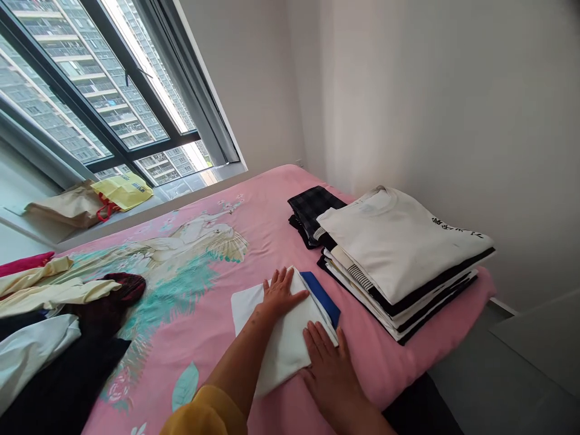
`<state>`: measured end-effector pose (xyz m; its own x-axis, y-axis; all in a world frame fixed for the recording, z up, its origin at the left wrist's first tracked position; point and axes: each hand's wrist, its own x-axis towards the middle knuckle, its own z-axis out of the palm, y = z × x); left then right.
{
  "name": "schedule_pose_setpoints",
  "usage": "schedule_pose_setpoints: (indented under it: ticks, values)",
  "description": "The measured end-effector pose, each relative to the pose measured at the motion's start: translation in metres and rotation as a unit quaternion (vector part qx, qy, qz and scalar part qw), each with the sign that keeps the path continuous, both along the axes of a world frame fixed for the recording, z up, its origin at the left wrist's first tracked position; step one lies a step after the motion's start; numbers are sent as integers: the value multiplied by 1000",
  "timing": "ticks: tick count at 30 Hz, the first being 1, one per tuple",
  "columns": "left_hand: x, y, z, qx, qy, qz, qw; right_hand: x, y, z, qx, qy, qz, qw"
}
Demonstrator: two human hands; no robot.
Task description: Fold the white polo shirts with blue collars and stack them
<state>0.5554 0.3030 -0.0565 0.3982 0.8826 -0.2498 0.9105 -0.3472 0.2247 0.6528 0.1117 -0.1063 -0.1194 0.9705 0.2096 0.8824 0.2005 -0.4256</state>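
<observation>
On pink bedsheet [272, 202]: folded white garment [287, 350] is laid.
Left hand [281, 296]: spread on top.
Right hand [328, 365]: opened at edge.

Your folded garment [287, 338] is white, with blue at one edge. To its right, a black, white and striped stack [360, 279] carries a white shirt [385, 241] lettered in black; beyond the garment, a cloth [315, 208] is dark plaid. Under the garment, your bedspread [208, 338] is pink, patterned in teal and cream.

Yellow bag [127, 188] beside brown bag [72, 204]; window [113, 106].
</observation>
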Motion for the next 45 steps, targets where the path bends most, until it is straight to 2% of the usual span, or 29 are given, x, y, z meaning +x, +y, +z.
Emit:
schedule_pose_setpoints:
  ticks: [3,6,8,10,14,18,21,23,26,30,32,35,40,45]
  values:
    - [6,2,0,11,4,22,1000,4,-15,-10,30,6,6,1000]
    - [-1,-6,4,11,1,23,1000,15,-31,-13,95,93,-17,991]
    - [-14,-19,8,27,-5,13,1000,24,-42,-17,134,193,-75,969]
    - [-30,-39,11,54,-13,-7,998,31,-50,-21,135,295,-129,937]
    - [-53,-83,13,70,-28,-60,995,42,-52,-17,29,463,-192,865]
    - [-49,-110,11,77,-46,-89,992,49,-35,-2,-89,574,-237,779]
    - [-42,-123,7,83,-55,-98,990,51,-25,5,-136,626,-232,732]
    - [-41,-132,5,92,-60,-118,987,50,-24,5,-140,634,-233,724]
    - [-44,-146,3,116,-66,-148,980,45,-26,7,-151,619,-247,730]
    - [-51,-158,8,157,-90,-154,971,31,-31,17,-273,572,-217,742]
    - [-53,-159,12,163,-110,-161,967,23,-32,23,-312,566,-197,738]
    - [-54,-158,15,171,-137,-170,961,11,-31,28,-317,598,-188,712]
    - [-53,-159,16,194,-205,-151,948,-4,-26,34,-288,650,-221,667]
    - [-54,-166,13,179,-250,-119,944,-15,-21,32,-299,641,-246,663]
